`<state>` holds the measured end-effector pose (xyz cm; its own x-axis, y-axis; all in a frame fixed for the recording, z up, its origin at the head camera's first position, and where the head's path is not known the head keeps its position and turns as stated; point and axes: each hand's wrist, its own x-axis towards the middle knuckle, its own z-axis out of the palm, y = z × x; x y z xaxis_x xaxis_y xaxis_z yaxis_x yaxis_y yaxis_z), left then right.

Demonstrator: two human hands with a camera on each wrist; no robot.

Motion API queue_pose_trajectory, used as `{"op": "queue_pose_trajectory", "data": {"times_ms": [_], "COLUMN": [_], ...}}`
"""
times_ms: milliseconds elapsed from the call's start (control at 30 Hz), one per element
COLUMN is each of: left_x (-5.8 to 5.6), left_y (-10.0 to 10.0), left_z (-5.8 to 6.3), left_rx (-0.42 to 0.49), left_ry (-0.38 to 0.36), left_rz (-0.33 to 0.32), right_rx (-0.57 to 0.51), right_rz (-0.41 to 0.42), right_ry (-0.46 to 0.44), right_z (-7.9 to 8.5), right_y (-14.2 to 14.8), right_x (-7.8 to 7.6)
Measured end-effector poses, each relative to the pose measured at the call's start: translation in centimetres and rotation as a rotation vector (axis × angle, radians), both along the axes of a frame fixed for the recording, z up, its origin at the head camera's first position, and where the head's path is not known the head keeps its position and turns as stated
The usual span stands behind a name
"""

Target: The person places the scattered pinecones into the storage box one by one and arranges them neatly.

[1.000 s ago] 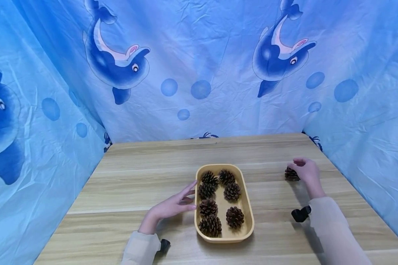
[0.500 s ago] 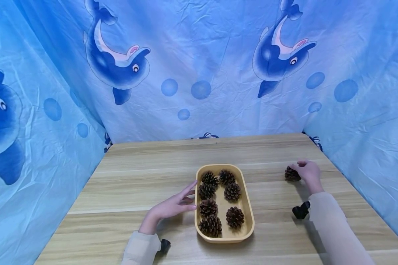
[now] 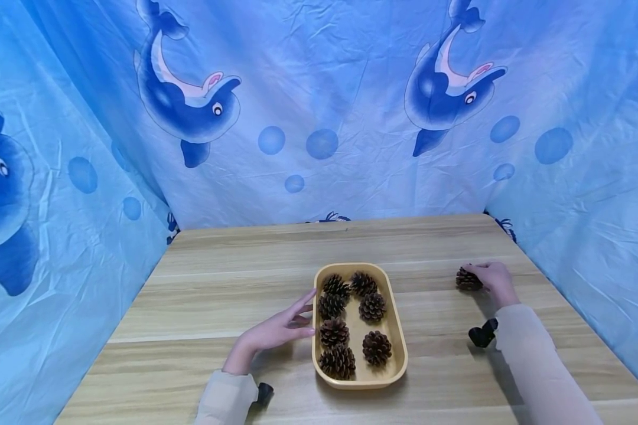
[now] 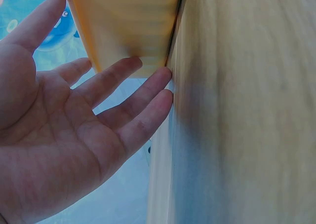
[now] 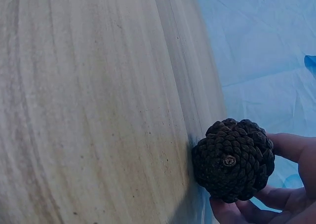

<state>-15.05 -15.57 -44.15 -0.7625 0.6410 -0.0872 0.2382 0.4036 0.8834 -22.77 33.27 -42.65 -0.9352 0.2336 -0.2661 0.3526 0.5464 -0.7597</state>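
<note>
A dark brown pine cone (image 3: 468,279) sits at the table's right side. My right hand (image 3: 494,279) pinches it, with the thumb and fingers on opposite sides of the cone (image 5: 234,160) in the right wrist view. My left hand (image 3: 270,332) rests against the left wall of a yellow rectangular tray (image 3: 402,336), its fingers spread. In the left wrist view the fingertips of that hand (image 4: 74,120) touch the tray's outer wall (image 4: 126,24) and the tabletop. Several pine cones stand in the tray, most of them along its left side.
The wooden table (image 3: 218,283) reaches back to a blue curtain (image 3: 351,189) printed with dolphins, which also hangs at both sides. A black wrist camera (image 3: 482,334) is worn at the right sleeve, another camera (image 3: 264,394) at the left.
My right hand has lowered a little and its fingers have drawn in on the pine cone. The left hand and the tray have kept their place.
</note>
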Motion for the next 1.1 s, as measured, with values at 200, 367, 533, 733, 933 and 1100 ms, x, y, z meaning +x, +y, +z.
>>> {"op": "queue_pose_trajectory", "data": {"times_ms": [200,367,533,733,933,1100], "left_x": [0.0,0.0,0.0,0.1,0.1,0.0], "left_y": [0.0,0.1,0.0,0.0,0.0,0.0], "left_z": [-0.1,0.0,0.0,-0.1,-0.1,0.1], "left_rx": [0.001,-0.001,0.002,0.005,0.01,0.016], "left_ry": [0.001,0.0,0.0,-0.004,-0.008,-0.014], "left_rz": [-0.001,-0.001,0.0,0.002,0.001,-0.001], "right_rx": [-0.029,-0.032,0.016,0.061,0.047,0.031], "right_rz": [-0.011,0.016,0.048,0.09,0.115,0.148], "right_ry": [-0.006,0.009,0.036,0.094,0.155,0.231], "right_z": [0.0,0.4,0.8,1.8,2.8,3.4], "right_y": [-0.1,-0.4,-0.8,-1.9,-3.5,-4.9], "right_x": [0.1,0.6,1.0,1.8,3.1,4.1]}}
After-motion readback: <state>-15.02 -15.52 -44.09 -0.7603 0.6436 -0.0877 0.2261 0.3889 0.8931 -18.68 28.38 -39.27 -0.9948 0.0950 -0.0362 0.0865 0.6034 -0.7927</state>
